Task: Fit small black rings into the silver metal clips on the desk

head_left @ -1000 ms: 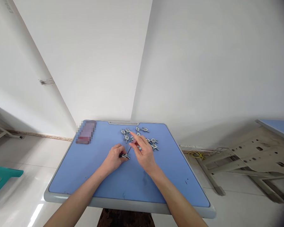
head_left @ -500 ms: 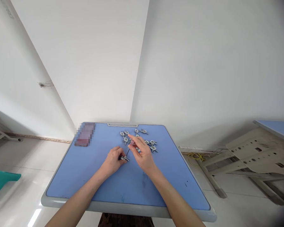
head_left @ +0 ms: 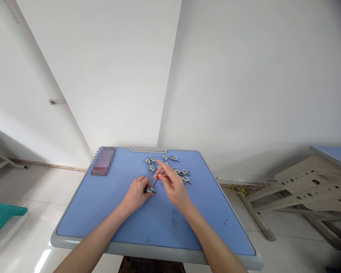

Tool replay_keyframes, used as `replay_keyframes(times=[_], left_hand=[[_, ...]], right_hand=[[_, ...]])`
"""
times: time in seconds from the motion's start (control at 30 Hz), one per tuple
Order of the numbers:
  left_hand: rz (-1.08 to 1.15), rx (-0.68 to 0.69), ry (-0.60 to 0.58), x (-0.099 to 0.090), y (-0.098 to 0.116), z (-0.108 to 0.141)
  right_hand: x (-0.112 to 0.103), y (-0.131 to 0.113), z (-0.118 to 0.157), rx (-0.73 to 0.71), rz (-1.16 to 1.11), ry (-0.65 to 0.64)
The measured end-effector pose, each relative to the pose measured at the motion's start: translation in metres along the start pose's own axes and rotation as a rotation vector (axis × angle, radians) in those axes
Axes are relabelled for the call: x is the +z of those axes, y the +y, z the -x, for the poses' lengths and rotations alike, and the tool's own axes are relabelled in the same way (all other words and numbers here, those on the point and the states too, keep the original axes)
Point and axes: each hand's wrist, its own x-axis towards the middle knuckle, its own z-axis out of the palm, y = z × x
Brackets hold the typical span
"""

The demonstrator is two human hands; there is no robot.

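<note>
My left hand (head_left: 139, 192) pinches a small metal clamp-like part (head_left: 150, 190) low over the middle of the blue desk (head_left: 125, 223). To its right, my right hand (head_left: 173, 184) is closed on a screwdriver (head_left: 155, 183) with a reddish handle, its thin shaft slanting down to the held part. Behind my hands lie several similar metal parts, one group at the left (head_left: 151, 167) and others at the right (head_left: 186, 179). My right fingers partly hide the handle and some of the parts.
A blurred purple and red flat object (head_left: 104, 161) lies at the desk's back left corner. A white wall stands behind. At the right is another desk (head_left: 337, 155) with a beige frame; a teal stool (head_left: 5, 212) is at the left.
My right fingers have shifted around the screwdriver handle, the index finger now straighter. My left hand keeps its hold on the part. The view has moved slightly.
</note>
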Motion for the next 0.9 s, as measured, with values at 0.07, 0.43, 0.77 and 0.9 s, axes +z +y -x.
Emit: replay_keyframes(times=[0.07, 0.43, 0.77, 0.9], left_hand=[[-0.015, 0.0, 0.0, -0.0002, 0.0008, 0.0001], [-0.116, 0.05, -0.004, -0.0006, 0.0025, 0.0038], [-0.125, -0.011, -0.032, -0.0006, 0.0036, 0.003], [-0.149, 0.019, -0.038, -0.0029, 0.0066, 0.0062]], right_hand=[[-0.0002, 0.0003, 0.0002, 0.001, -0.035, -0.013], [0.0002, 0.0037, 0.0014, 0.003, 0.05, -0.03], [-0.0068, -0.0016, 0.0011, 0.123, -0.245, 0.15], [-0.0067, -0.0059, 0.0032, 0.106, -0.253, 0.082]])
